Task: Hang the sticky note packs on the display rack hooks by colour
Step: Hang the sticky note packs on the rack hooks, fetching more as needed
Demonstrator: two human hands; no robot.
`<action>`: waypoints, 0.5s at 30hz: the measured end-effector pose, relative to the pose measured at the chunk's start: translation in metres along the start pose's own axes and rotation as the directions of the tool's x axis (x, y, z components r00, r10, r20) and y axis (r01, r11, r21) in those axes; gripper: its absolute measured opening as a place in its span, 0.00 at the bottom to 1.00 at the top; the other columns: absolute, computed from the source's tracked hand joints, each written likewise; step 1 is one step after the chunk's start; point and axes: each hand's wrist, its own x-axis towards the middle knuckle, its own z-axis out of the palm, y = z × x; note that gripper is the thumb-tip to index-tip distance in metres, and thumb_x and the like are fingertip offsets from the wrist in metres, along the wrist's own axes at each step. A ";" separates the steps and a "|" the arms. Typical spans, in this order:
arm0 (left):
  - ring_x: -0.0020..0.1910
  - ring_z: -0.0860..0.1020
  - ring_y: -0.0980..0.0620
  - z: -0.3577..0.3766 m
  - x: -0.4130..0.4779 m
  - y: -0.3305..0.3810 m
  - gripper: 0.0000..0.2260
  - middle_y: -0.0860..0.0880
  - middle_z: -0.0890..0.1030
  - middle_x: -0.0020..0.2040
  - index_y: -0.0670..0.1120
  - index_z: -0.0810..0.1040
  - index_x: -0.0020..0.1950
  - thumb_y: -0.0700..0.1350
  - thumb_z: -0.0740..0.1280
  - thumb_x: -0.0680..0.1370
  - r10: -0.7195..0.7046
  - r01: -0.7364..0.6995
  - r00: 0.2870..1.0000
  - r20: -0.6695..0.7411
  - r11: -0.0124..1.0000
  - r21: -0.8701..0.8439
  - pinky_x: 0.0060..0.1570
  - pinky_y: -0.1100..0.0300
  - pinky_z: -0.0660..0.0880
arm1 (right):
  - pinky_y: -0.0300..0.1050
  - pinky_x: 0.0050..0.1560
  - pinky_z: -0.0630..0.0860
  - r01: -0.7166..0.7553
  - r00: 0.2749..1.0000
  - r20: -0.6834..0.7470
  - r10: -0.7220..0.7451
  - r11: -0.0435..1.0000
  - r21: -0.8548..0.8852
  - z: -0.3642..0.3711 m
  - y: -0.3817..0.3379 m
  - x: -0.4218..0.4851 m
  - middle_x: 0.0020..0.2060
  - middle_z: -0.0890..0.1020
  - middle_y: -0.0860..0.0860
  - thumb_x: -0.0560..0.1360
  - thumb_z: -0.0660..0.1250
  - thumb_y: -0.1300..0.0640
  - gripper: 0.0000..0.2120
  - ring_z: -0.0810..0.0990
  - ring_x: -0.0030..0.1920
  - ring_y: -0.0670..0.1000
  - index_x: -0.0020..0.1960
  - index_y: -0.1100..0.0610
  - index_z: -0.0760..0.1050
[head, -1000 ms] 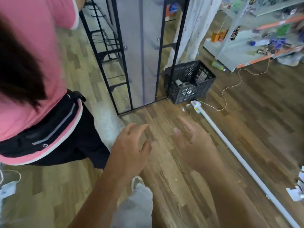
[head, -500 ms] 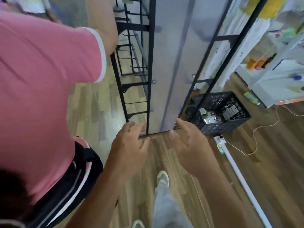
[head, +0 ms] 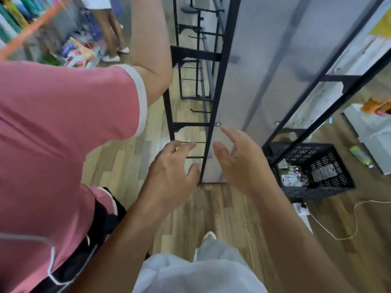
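Note:
The black display rack [head: 213, 106] stands straight ahead, seen end-on, with grey panels and bare black hooks [head: 197, 112] sticking out on its left side. My left hand [head: 171, 174] hovers in front of the rack's lower left side, fingers relaxed and spread, holding nothing. My right hand [head: 239, 159] is raised just right of the rack's front post, fingers loosely spread, empty. No sticky note packs are visible in either hand or on the hooks.
A person in a pink shirt [head: 63, 127] stands close on my left, an arm raised beside the rack. A black plastic crate [head: 313, 172] with small items sits on the wooden floor at right, with a white cable [head: 355, 210] and a white shelf unit [head: 372, 134] beyond.
My view has lifted from the floor toward the rack and come closer. Both hands stay empty and have risen in front of the rack's base.

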 end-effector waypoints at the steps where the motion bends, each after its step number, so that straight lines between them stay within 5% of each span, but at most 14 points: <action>1: 0.70 0.67 0.51 -0.001 -0.007 -0.002 0.21 0.49 0.68 0.71 0.51 0.70 0.72 0.48 0.64 0.79 0.013 -0.013 1.000 0.001 1.000 0.004 0.67 0.59 0.64 | 0.45 0.63 0.68 -0.001 1.000 -0.006 0.001 1.000 -0.005 0.002 -0.001 -0.008 0.67 0.73 0.49 0.81 0.59 0.48 0.24 0.74 0.63 0.53 0.75 0.50 0.63; 5: 0.67 0.70 0.50 -0.001 -0.053 -0.016 0.20 0.49 0.71 0.69 0.50 0.71 0.71 0.48 0.65 0.79 0.099 -0.100 0.995 0.019 0.995 0.024 0.64 0.58 0.67 | 0.35 0.58 0.61 -0.002 0.999 -0.055 0.001 1.000 -0.022 0.019 0.000 -0.064 0.71 0.71 0.49 0.81 0.58 0.48 0.23 0.69 0.69 0.49 0.75 0.51 0.63; 10: 0.67 0.70 0.52 -0.010 -0.152 -0.045 0.20 0.48 0.72 0.69 0.49 0.70 0.72 0.47 0.65 0.79 0.177 -0.183 0.979 0.101 0.982 0.053 0.59 0.69 0.59 | 0.38 0.67 0.60 -0.037 0.988 -0.148 0.038 0.999 0.015 0.055 0.003 -0.167 0.73 0.69 0.49 0.81 0.59 0.48 0.24 0.65 0.73 0.47 0.75 0.54 0.63; 15: 0.69 0.69 0.50 -0.016 -0.271 -0.088 0.20 0.47 0.72 0.69 0.48 0.70 0.72 0.49 0.65 0.80 0.133 -0.142 0.984 0.117 0.987 0.071 0.62 0.66 0.60 | 0.33 0.59 0.64 -0.049 0.996 -0.082 0.045 0.998 -0.041 0.098 0.003 -0.273 0.69 0.74 0.50 0.82 0.59 0.51 0.21 0.71 0.65 0.44 0.73 0.57 0.67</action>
